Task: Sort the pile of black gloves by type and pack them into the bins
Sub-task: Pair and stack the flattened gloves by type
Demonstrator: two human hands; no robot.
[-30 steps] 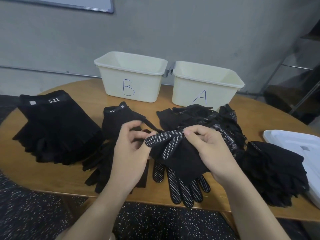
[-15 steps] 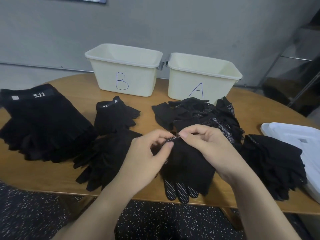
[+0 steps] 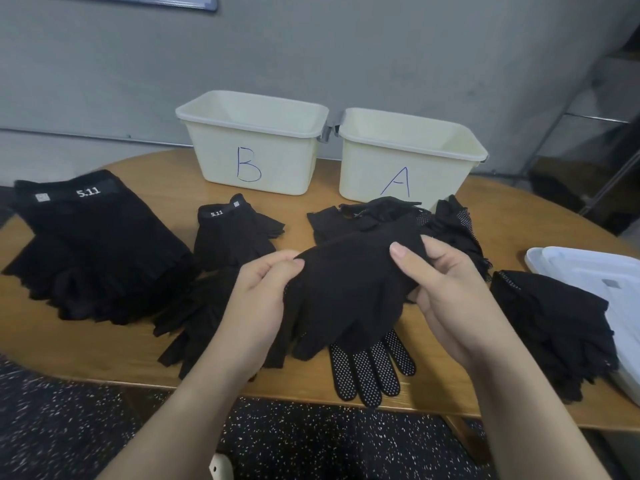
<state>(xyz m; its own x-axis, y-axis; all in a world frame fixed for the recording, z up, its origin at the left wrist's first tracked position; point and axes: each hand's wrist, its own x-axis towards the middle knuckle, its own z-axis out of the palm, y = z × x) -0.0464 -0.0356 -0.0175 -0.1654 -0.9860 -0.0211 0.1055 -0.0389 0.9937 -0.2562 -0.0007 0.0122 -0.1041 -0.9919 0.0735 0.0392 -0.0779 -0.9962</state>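
The wooden table (image 3: pixel 519 220) carried bin B (image 3: pixel 252 161), bin A (image 3: pixel 408 174), several black glove stacks (image 3: pixel 97 251) and a white tray (image 3: pixel 595 275).

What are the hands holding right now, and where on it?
A dotted black glove: the left hand pinches its left edge, the right hand grips its right edge, thumb on top.

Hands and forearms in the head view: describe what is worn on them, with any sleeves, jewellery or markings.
Both the left hand and the right hand are bare: no glove, ring, watch or bracelet shows. The forearms are uncovered as far as the bottom edge of the picture, with no sleeve or cuff in view. Fingernails are short and unpainted. No markings, tape or cables show on either arm.
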